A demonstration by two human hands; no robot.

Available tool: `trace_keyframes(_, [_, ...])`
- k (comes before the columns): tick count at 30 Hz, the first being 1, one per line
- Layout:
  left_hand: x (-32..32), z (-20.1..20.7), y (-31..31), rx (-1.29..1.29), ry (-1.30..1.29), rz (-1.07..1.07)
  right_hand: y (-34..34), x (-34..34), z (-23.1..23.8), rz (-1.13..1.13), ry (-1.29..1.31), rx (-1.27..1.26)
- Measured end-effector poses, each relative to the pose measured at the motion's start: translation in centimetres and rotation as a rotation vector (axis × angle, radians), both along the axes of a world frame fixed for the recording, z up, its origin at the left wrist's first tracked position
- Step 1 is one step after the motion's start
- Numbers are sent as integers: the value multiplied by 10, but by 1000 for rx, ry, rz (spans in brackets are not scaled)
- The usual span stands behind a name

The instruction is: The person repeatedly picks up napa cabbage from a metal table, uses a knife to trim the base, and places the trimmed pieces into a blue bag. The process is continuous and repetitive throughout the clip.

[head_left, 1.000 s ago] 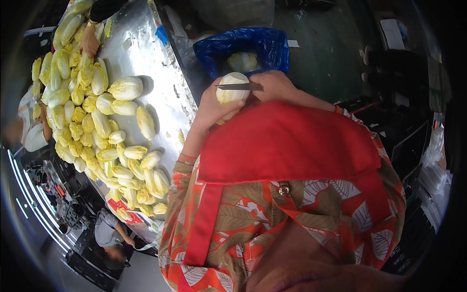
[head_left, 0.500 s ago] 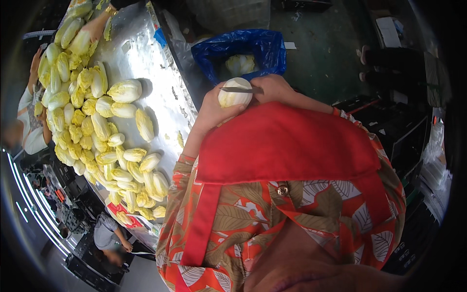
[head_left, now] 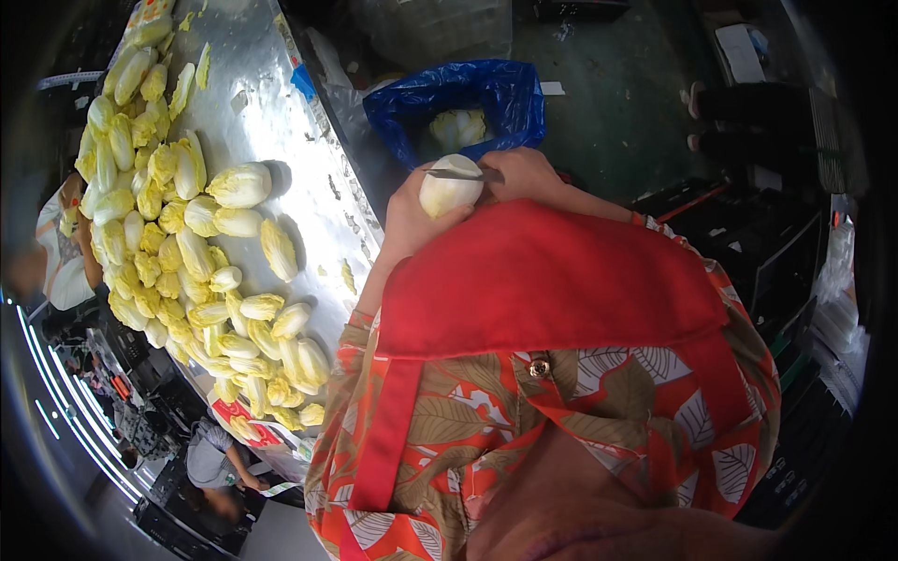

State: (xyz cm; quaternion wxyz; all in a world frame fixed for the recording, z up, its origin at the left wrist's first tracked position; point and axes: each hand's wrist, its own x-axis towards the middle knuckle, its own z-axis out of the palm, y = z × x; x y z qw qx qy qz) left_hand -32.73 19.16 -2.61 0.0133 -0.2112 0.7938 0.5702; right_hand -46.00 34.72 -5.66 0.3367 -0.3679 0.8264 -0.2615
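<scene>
My left hand (head_left: 406,221) is wrapped round a pale napa cabbage (head_left: 449,199), its white rounded end turned up. In my right hand (head_left: 526,174) is a knife (head_left: 455,175), its dark handle mostly hidden by the fingers. The blade lies level across the upper part of the cabbage and touches it. Just beyond both hands stands an open blue plastic bag (head_left: 519,101) with several pale cabbage pieces (head_left: 458,128) in it. I cannot tell whether these are whole heads.
A shiny metal table (head_left: 313,201) runs along my left, heaped with many small yellow-white cabbages (head_left: 192,248). Across it stands a person (head_left: 67,243); another person (head_left: 213,458) is at the lower left. Dark crates (head_left: 748,224) stand on the right.
A co-worker's arm over the far end of the table has drawn out of view. My hands, knife and cabbage have shifted only slightly, and more of the cabbage's top looks smooth and white.
</scene>
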Motion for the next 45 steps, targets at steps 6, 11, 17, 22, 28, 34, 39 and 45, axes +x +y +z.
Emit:
trace_keyframes(6, [3,-4,2,-24,-14,0,1,2,3,-10,7,1])
trace_keyframes(11, [-2,-7,-2,-33,-27,-16,3,2,-4,-34,25,-65])
trace_keyframes(17, [11,-34,4,-269,96,77,5,3,-13,-33,6,34])
trace_keyframes(22, [6,-24,4,-299,31,29,5,4,-28,-56,86,-57])
trace_keyframes(28, [5,-15,-9,-84,6,-62,5,4,-21,-59,86,-118])
trace_keyframes(34, [-2,-23,-4,-345,143,-29,3,-1,-19,-52,20,1])
trace_keyframes(39, [2,-13,8,-304,164,-14,1,3,-9,-89,48,-53])
trace_keyframes(45, [-2,-12,10,-368,133,38,8,1,-6,-106,32,30])
